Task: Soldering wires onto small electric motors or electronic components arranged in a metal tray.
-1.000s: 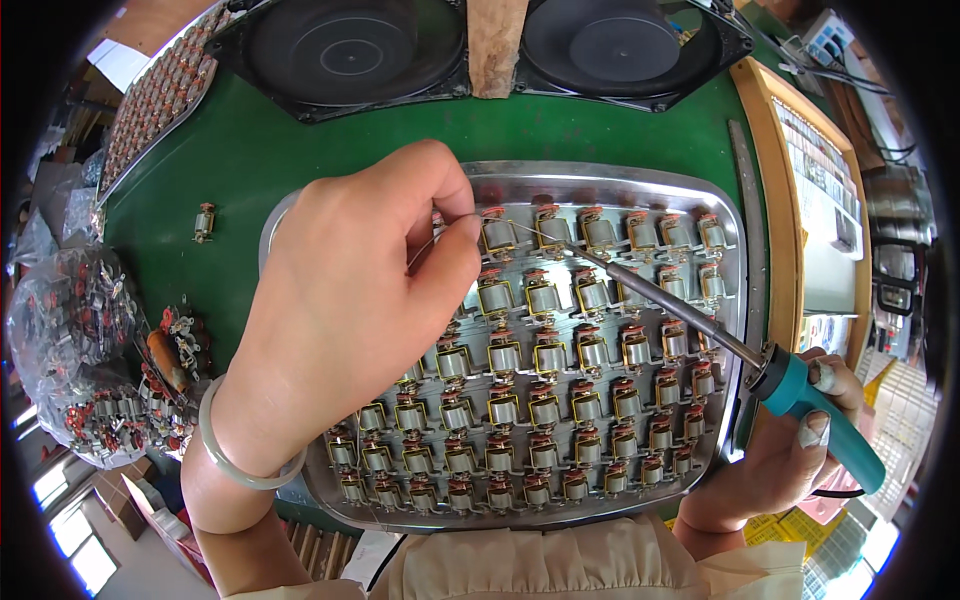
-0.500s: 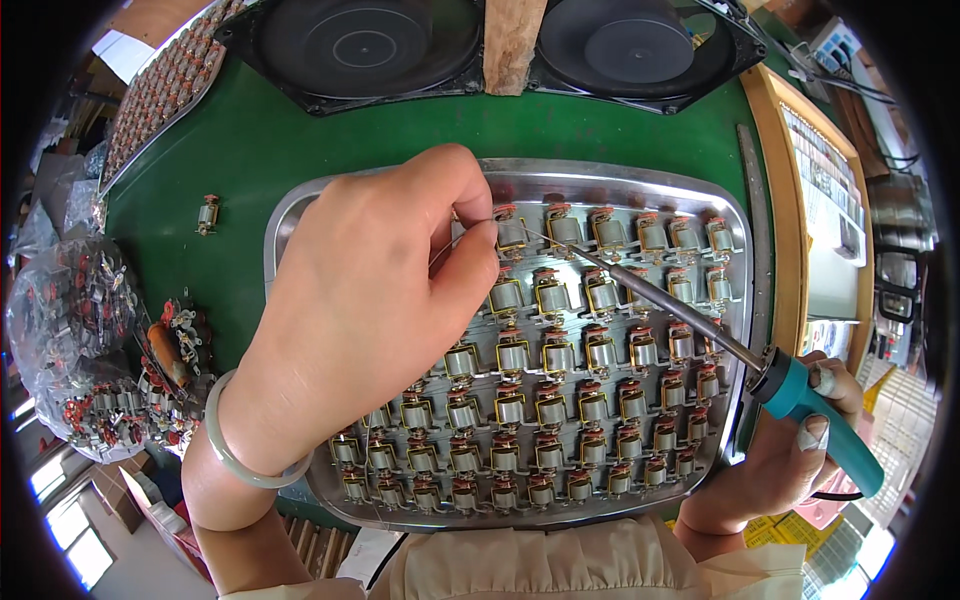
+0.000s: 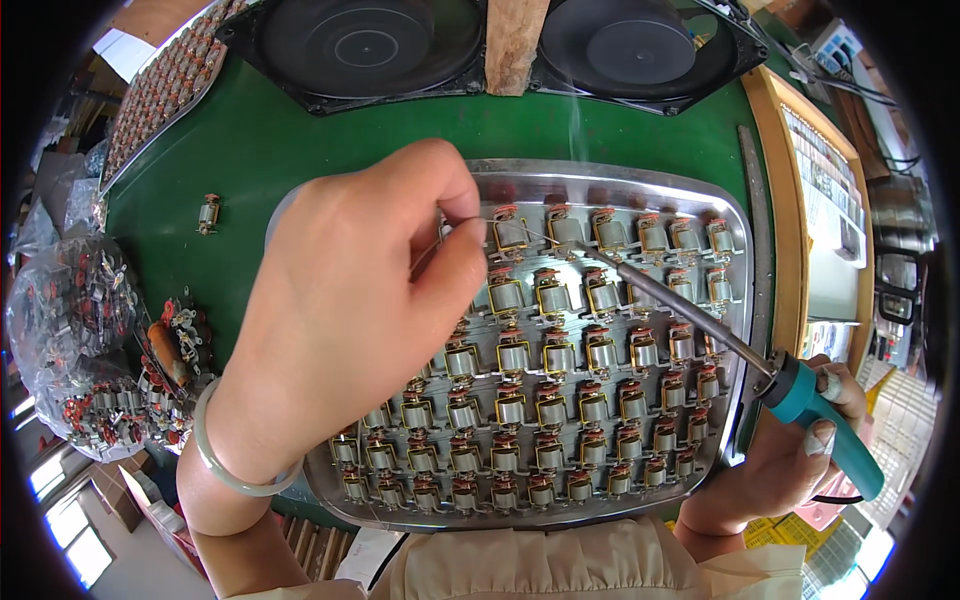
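My left hand (image 3: 355, 265) pinches a thin solder wire (image 3: 538, 234) between thumb and forefinger, over the far part of a metal tray (image 3: 620, 174). The wire's end reaches the lower side of a small coil-wound electrical part (image 3: 565, 232) in the far row. My right hand (image 3: 785, 465) grips the teal handle of a soldering iron (image 3: 835, 435) beyond the tray's right edge. The iron's long metal shaft slants left across the tray, its tip by the wire's end. Rows of similar coil parts fill the tray; my left hand hides some at the upper left.
Two black fans (image 3: 640, 50) stand behind the tray with a wooden block (image 3: 513, 45) between them. A single coil part (image 3: 208, 214) lies on the green table (image 3: 240, 130). Plastic bags of parts (image 3: 75, 300) sit at left, and a wooden frame (image 3: 790, 200) at right.
My left hand has drawn slightly left, away from the iron's tip. A thin wisp of smoke now rises above the far row. My right hand has barely moved.
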`<state>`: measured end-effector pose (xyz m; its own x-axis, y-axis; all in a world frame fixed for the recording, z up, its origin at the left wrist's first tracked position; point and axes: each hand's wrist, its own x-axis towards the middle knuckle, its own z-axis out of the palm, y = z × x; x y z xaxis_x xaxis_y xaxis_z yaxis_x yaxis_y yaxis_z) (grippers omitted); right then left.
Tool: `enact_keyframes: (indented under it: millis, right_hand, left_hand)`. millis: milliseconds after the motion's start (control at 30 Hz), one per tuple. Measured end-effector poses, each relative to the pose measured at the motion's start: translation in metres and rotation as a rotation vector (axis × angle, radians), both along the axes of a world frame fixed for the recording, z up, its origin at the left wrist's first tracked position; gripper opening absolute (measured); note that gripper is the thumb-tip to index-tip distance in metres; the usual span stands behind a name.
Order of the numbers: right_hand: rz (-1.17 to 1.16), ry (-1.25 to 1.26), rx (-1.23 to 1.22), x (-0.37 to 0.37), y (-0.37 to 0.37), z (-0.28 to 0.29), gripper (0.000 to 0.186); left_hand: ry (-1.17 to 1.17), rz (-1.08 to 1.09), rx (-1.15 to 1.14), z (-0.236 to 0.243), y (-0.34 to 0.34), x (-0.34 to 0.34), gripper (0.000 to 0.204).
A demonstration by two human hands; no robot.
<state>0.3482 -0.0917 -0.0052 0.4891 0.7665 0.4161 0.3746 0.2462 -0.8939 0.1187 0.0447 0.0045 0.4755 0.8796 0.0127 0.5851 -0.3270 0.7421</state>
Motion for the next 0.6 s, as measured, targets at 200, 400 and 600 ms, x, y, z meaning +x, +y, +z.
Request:
enact_keyframes:
  millis: [200,400,600]
  right_hand:
    - [-0.059,-0.028,0.03,-0.002,-0.001,0.002,0.04]
    - [-0.001,-0.074,-0.044,-0.016,-0.001,0.012,0.041]
    - [-0.062,-0.035,-0.061,-0.032,0.009,0.004,0.044]
  left_hand:
    - [0.034,0.06,-0.011,0.004,0.002,-0.015,0.007]
    - [0.026,0.093,-0.033,-0.003,-0.003,-0.021,0.007]
    - [0.022,0.068,0.004,-0.007,-0.003,-0.025,0.006]
